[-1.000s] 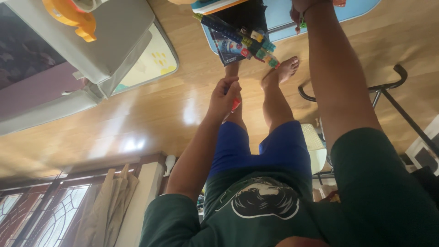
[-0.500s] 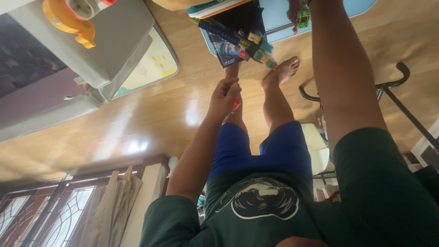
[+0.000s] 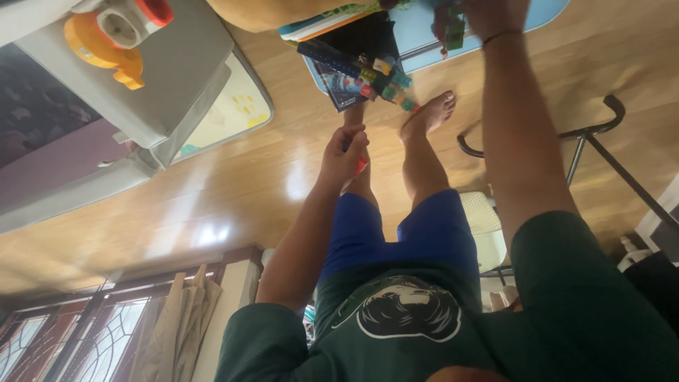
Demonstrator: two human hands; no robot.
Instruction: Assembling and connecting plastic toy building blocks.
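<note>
Nearest the camera, a green shirt (image 3: 403,332) and blue shorts (image 3: 403,233) are seen at 6 o'clock, with both bare legs stretched toward 12 o'clock over a wooden floor (image 3: 177,212).

The left hand (image 3: 344,152) is held just above the left shin, slightly left of centre. It is closed, and a small red brick (image 3: 361,165) is pinched between thumb and fingers.

Past the feet, a row of coloured bricks (image 3: 385,76) is laid across a dark board (image 3: 346,88) at 12 o'clock. A metal chair frame (image 3: 587,138) stands at 3 o'clock, and an orange and red toy (image 3: 117,35) rests on a grey mat (image 3: 177,78) at 10 o'clock.

Farthest out, at 1 o'clock, the right hand (image 3: 495,14) is raised over a blue tabletop (image 3: 424,28). It is closed on a green brick piece (image 3: 454,32); the fingertips are partly cut off by the frame edge.

The step in hand is judged to be brick assembly, with one piece held in each hand and the two well apart. A joining move would call for the hands to be brought together and the studs lined up before pressing.
</note>
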